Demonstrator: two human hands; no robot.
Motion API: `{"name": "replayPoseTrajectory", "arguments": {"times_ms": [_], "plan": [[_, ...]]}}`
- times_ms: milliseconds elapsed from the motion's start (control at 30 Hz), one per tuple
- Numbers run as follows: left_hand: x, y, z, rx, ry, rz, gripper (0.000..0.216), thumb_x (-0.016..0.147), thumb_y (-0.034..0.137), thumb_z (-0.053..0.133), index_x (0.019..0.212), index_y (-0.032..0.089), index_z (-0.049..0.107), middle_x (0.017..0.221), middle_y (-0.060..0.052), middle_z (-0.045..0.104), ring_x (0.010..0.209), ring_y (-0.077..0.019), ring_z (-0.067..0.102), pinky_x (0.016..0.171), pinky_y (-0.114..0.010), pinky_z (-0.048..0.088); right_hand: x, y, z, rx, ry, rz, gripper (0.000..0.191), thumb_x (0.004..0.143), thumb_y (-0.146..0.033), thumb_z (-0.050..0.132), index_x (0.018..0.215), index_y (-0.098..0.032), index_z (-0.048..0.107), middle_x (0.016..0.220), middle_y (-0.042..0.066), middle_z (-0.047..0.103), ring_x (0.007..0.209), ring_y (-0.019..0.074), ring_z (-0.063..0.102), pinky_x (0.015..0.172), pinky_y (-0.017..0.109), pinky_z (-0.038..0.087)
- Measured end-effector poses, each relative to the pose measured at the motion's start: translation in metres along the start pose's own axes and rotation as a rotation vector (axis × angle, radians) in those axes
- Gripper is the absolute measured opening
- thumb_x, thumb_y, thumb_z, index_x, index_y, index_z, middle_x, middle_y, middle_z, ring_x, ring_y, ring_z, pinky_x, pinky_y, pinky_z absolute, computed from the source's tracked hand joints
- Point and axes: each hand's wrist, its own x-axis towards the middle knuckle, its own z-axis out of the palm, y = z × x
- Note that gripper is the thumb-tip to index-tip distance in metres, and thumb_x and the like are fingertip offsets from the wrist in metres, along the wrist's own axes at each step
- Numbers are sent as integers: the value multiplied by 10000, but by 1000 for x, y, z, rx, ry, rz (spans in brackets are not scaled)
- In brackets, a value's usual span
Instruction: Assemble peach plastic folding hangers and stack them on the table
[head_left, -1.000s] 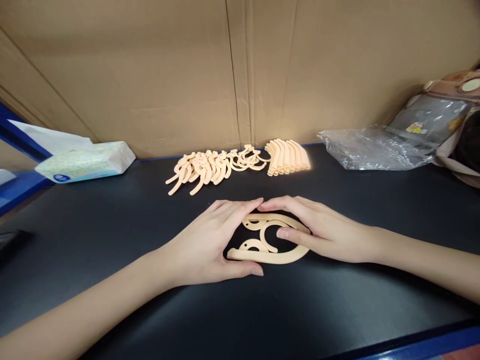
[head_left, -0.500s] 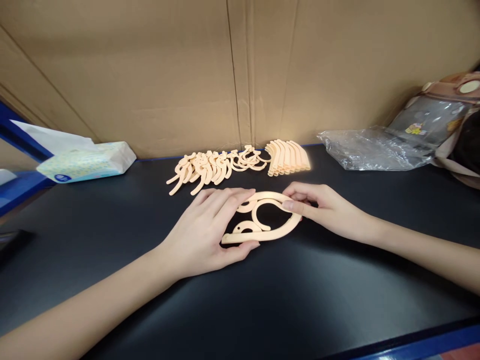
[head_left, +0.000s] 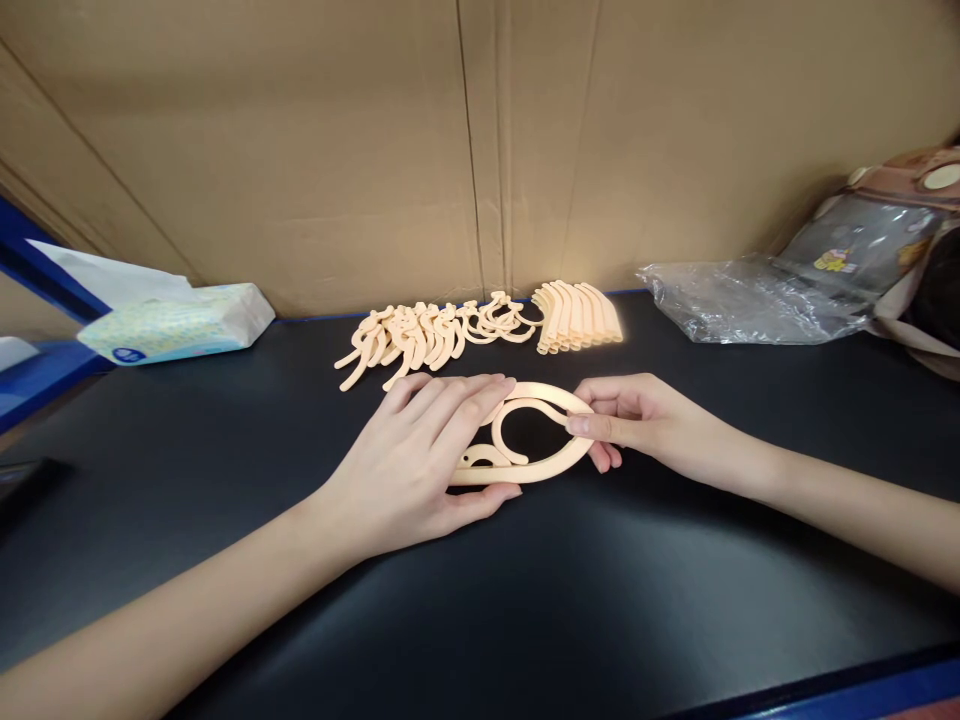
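A peach-coloured plastic folding hanger (head_left: 551,467), its arms folded into a loop round the curved hook, is held between both hands just over the table. My left hand (head_left: 431,450) wraps its left end, fingers along the far arm and thumb under the near arm, hiding that end. With thumb and bent fingers, my right hand (head_left: 626,420) pinches the right end where hook and arms meet. Behind the hands lie a heap of curved hanger arms (head_left: 409,335), several loose hooks (head_left: 499,318) and a neat row of hollow curved arms (head_left: 577,317).
On the left a tissue pack (head_left: 176,325) lies by a blue frame (head_left: 45,270). A crumpled clear plastic bag (head_left: 750,300) and a transparent bag with brown trim (head_left: 862,235) are at the right. Cardboard (head_left: 337,150) stands behind the black table (head_left: 480,620).
The hook inside the hanger has shifted slightly left. My right hand's thumb has moved a little inward, and its lower fingers now show below the hanger's right end.
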Motion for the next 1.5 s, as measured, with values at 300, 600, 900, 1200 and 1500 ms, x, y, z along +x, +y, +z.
{"name": "replayPoseTrajectory", "arguments": {"times_ms": [300,600,900,1200,1500], "plan": [[2,2,0,29,12,66,592,860,431,600,1299,80,413,1254,-178,603,1107,-290,577,920,-408,396,-1,3,2,43,-72,5,247,832,-396,655,818,-156,601,644,-13,659,585,92,569,581,226,444],[0,0,0,-69,-36,7,564,849,383,611,1303,98,437,1300,-150,563,1194,-266,515,1027,-379,394,-3,5,-1,-113,-17,-156,327,936,-441,487,834,-154,607,697,0,639,633,102,568,612,236,441],[-2,-45,-36,-171,-299,-230,591,815,504,602,1313,206,489,1304,-79,552,1202,-274,501,1013,-397,425,3,14,-9,-123,97,-168,380,970,-440,401,882,-144,622,639,5,626,566,97,554,545,227,424],[-31,-75,-57,-108,-573,-464,637,763,591,628,1306,267,547,1357,-36,535,1176,-326,544,985,-438,448,1,12,-8,-174,57,-182,305,948,-402,464,879,-154,625,654,-6,602,591,98,557,560,221,456],[-35,-78,-56,-132,-629,-376,637,768,632,599,1296,279,553,1332,-29,550,1171,-315,542,946,-375,474,0,12,-8,-265,46,-177,285,943,-378,470,881,-158,640,658,0,612,603,106,566,573,232,447]]}}
